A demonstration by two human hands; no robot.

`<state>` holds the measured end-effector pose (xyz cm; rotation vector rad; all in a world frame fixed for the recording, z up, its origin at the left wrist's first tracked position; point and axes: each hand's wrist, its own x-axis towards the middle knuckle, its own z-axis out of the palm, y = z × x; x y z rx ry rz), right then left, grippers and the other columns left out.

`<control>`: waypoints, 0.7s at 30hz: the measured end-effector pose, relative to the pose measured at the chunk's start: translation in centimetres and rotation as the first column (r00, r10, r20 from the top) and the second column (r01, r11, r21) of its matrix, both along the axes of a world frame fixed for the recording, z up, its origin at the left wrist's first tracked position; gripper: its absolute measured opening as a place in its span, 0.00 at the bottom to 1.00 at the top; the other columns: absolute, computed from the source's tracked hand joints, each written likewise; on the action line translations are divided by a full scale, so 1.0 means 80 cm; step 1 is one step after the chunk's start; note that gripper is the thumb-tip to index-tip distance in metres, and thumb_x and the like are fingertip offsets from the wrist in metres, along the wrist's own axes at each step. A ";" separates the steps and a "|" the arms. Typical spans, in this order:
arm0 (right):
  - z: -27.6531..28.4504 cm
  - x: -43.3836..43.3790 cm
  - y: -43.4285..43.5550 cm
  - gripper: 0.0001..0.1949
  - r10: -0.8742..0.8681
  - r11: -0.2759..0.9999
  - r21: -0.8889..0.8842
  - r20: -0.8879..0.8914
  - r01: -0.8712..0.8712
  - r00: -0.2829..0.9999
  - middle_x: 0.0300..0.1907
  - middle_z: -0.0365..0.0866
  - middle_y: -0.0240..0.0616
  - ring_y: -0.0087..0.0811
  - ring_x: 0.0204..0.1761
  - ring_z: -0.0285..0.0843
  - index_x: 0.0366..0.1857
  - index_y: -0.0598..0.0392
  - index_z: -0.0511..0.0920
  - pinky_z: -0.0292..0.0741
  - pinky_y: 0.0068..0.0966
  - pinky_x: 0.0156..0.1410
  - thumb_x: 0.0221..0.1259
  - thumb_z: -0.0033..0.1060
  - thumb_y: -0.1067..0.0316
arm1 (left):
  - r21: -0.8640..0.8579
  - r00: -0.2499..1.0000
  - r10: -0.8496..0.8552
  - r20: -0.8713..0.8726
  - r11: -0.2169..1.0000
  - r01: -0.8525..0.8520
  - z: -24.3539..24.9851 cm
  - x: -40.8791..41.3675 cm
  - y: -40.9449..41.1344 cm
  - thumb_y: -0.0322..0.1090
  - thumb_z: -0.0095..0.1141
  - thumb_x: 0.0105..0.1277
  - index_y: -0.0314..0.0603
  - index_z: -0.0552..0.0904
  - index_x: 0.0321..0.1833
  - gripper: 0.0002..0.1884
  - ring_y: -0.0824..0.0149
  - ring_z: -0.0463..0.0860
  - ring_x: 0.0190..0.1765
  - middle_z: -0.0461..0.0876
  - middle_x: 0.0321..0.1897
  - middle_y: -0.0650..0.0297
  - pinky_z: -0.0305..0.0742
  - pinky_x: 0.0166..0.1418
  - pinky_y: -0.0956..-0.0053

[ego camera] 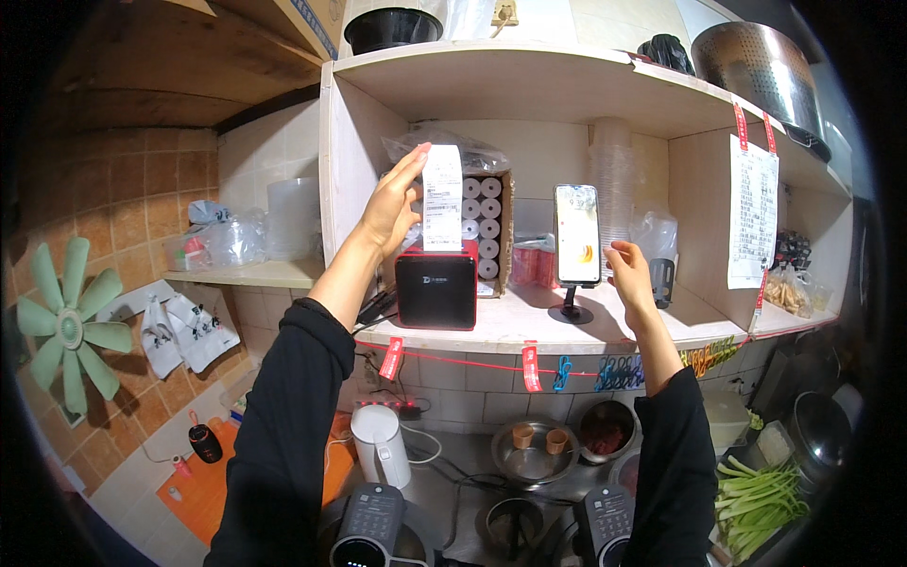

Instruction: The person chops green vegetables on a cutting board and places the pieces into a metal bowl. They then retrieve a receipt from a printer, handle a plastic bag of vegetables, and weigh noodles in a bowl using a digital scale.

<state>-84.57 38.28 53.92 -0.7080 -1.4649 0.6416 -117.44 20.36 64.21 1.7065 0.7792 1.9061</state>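
My left hand (391,205) is raised at the left edge of a printed paper receipt (443,202), one fingertip at its top corner. Whether the fingers pinch the paper cannot be told. The strip stands up out of a black and red receipt printer (436,290) on the white shelf. A lit smartphone (577,237) leans upright on a black phone stand (571,308) to the right of the printer. Just right of the phone hangs my right hand (631,273), fingers bent and apart, with nothing in it.
Behind the printer stands a carton of paper rolls (489,227); stacked plastic cups (613,184) rise behind the phone. Coloured clips (620,372) hang on a red cord under the shelf. Below are a white electric kettle (380,443), metal bowls (535,464) and green stalks (758,507).
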 end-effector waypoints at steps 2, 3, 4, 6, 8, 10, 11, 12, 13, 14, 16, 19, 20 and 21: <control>0.006 0.001 -0.004 0.27 0.075 0.996 -0.054 -0.020 -0.076 0.997 0.62 0.81 0.47 0.37 0.62 0.78 0.68 0.60 0.73 0.72 0.33 0.67 0.71 0.62 0.56 | 0.020 0.998 -0.036 0.051 0.999 0.035 -0.005 0.003 0.007 0.51 0.52 0.80 0.54 0.69 0.80 0.29 0.64 0.74 0.70 0.74 0.72 0.67 0.72 0.68 0.56; 0.010 0.000 -0.008 0.28 0.116 0.990 -0.081 -0.035 -0.119 0.993 0.63 0.80 0.47 0.37 0.63 0.77 0.70 0.59 0.72 0.72 0.33 0.67 0.71 0.63 0.55 | 0.035 0.996 -0.061 0.066 0.998 0.059 -0.006 0.001 0.011 0.51 0.53 0.80 0.53 0.69 0.79 0.29 0.64 0.74 0.71 0.74 0.72 0.67 0.72 0.69 0.59; 0.013 -0.001 -0.007 0.29 0.155 0.982 -0.104 -0.039 -0.158 0.987 0.63 0.79 0.46 0.37 0.63 0.76 0.71 0.59 0.71 0.72 0.34 0.67 0.71 0.63 0.55 | 0.050 0.993 -0.088 0.081 0.995 0.084 -0.008 0.001 0.016 0.51 0.53 0.80 0.52 0.69 0.79 0.28 0.65 0.74 0.71 0.75 0.72 0.67 0.72 0.70 0.61; 0.017 -0.001 0.001 0.31 0.225 0.961 -0.151 -0.054 -0.230 0.973 0.65 0.77 0.45 0.36 0.64 0.75 0.73 0.57 0.69 0.72 0.36 0.67 0.71 0.64 0.55 | 0.145 0.990 -0.115 0.088 0.984 0.101 -0.013 -0.014 0.033 0.50 0.53 0.80 0.50 0.70 0.79 0.28 0.66 0.74 0.71 0.76 0.71 0.66 0.70 0.73 0.64; 0.018 -0.001 0.010 0.31 0.284 0.943 -0.157 -0.072 -0.292 0.956 0.61 0.78 0.40 0.32 0.61 0.75 0.73 0.58 0.69 0.74 0.38 0.64 0.71 0.64 0.56 | 0.179 0.976 -0.179 0.125 0.972 0.155 -0.017 -0.013 0.043 0.48 0.52 0.81 0.47 0.69 0.78 0.27 0.68 0.74 0.73 0.76 0.70 0.65 0.68 0.77 0.65; 0.015 -0.002 0.010 0.32 0.326 0.929 -0.161 -0.074 -0.334 0.943 0.62 0.78 0.43 0.34 0.63 0.74 0.74 0.58 0.67 0.73 0.40 0.67 0.70 0.64 0.58 | 0.161 0.987 -0.117 0.108 0.982 0.099 -0.028 -0.004 0.039 0.47 0.51 0.82 0.45 0.67 0.79 0.27 0.65 0.73 0.74 0.74 0.72 0.63 0.67 0.78 0.64; 0.018 -0.002 0.007 0.33 0.332 0.928 -0.158 -0.065 -0.338 0.941 0.63 0.78 0.44 0.36 0.65 0.74 0.75 0.58 0.66 0.72 0.41 0.68 0.69 0.63 0.59 | 0.152 0.983 -0.136 0.124 0.981 0.117 -0.028 0.001 0.036 0.47 0.51 0.82 0.45 0.67 0.79 0.28 0.64 0.73 0.74 0.73 0.73 0.62 0.68 0.77 0.63; 0.020 -0.003 0.007 0.33 0.335 0.926 -0.168 -0.057 -0.340 0.941 0.63 0.77 0.47 0.37 0.66 0.74 0.76 0.59 0.65 0.71 0.42 0.69 0.68 0.63 0.61 | 0.137 0.985 -0.120 0.127 0.985 0.103 -0.028 0.003 0.035 0.47 0.51 0.82 0.45 0.66 0.79 0.28 0.64 0.73 0.74 0.73 0.73 0.62 0.69 0.77 0.63; 0.021 -0.004 0.007 0.34 0.339 0.922 -0.178 -0.050 -0.343 0.939 0.64 0.77 0.49 0.39 0.67 0.74 0.76 0.59 0.64 0.70 0.43 0.70 0.67 0.63 0.63 | 0.121 0.986 -0.102 0.130 0.989 0.087 -0.028 0.005 0.034 0.47 0.50 0.82 0.44 0.66 0.80 0.28 0.64 0.74 0.73 0.72 0.74 0.62 0.69 0.77 0.62; 0.021 -0.001 0.006 0.36 0.371 0.909 -0.181 -0.056 -0.375 0.927 0.64 0.75 0.52 0.41 0.67 0.74 0.77 0.61 0.62 0.69 0.43 0.70 0.64 0.64 0.66 | 0.124 0.986 -0.096 0.133 0.989 0.079 -0.030 0.009 0.034 0.48 0.51 0.82 0.44 0.66 0.80 0.29 0.63 0.74 0.73 0.71 0.74 0.62 0.70 0.76 0.62; 0.026 -0.003 -0.007 0.41 0.372 0.910 -0.191 -0.012 -0.367 0.928 0.63 0.74 0.53 0.42 0.66 0.74 0.78 0.61 0.60 0.70 0.42 0.70 0.57 0.69 0.70 | 0.102 0.984 -0.099 0.146 0.991 0.085 -0.031 0.011 0.030 0.47 0.51 0.82 0.44 0.67 0.79 0.28 0.63 0.74 0.73 0.71 0.74 0.61 0.71 0.76 0.62; 0.030 -0.008 -0.008 0.45 0.375 0.911 -0.199 0.033 -0.361 0.927 0.62 0.75 0.52 0.42 0.63 0.77 0.78 0.61 0.59 0.72 0.40 0.67 0.50 0.70 0.78 | 0.096 0.982 -0.099 0.162 0.992 0.085 -0.032 0.011 0.034 0.47 0.51 0.82 0.45 0.69 0.78 0.27 0.62 0.75 0.72 0.73 0.73 0.60 0.72 0.75 0.61; 0.031 -0.009 -0.008 0.46 0.374 0.912 -0.201 0.053 -0.357 0.926 0.62 0.75 0.52 0.41 0.62 0.77 0.77 0.62 0.59 0.73 0.40 0.66 0.48 0.70 0.80 | 0.093 0.982 -0.108 0.155 0.991 0.094 -0.033 0.008 0.036 0.46 0.51 0.82 0.45 0.69 0.78 0.27 0.62 0.75 0.72 0.73 0.72 0.60 0.72 0.75 0.61; 0.031 -0.011 -0.006 0.46 0.375 0.912 -0.200 0.053 -0.358 0.926 0.61 0.75 0.52 0.41 0.61 0.78 0.77 0.62 0.60 0.74 0.39 0.65 0.47 0.70 0.81 | 0.089 0.982 -0.114 0.149 0.991 0.101 -0.033 0.005 0.037 0.46 0.51 0.82 0.45 0.70 0.78 0.26 0.62 0.76 0.71 0.74 0.72 0.60 0.73 0.74 0.61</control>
